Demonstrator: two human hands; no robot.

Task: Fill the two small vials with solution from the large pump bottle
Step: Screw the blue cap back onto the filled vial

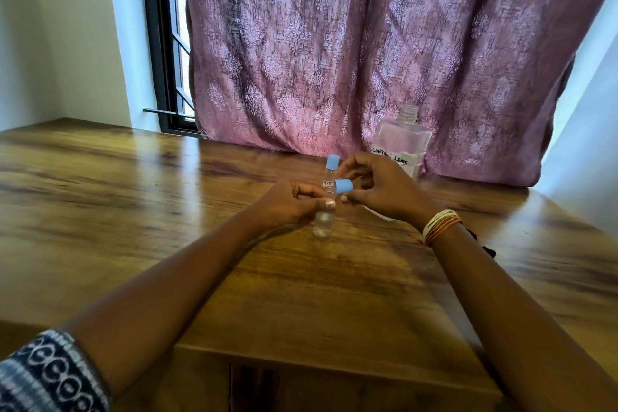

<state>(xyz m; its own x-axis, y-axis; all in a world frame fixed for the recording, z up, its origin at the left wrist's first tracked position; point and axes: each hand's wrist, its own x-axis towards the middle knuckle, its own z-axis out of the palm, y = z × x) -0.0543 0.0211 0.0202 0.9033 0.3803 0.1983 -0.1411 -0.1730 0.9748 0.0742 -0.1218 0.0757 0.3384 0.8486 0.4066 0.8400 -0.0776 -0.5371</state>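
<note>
My left hand [287, 207] grips a small clear vial [323, 222] whose base rests on the wooden table [167, 211]. My right hand [381, 191] pinches a blue cap [343, 186] at the vial's upper end. I cannot tell whether the cap sits on the vial. Directly behind rises a second vial [329, 181] with a blue cap and a small red-and-blue label. The large clear bottle [403, 139], hand-lettered "CONTACT LENS", stands at the back right. Its threaded neck is open, with no pump on it.
A white object [379, 215] lies partly hidden under my right hand. Something black [483, 246] shows beside my right wrist. A pink patterned curtain [368, 43] hangs along the table's far edge, and a barred window [174, 43] is at the back left.
</note>
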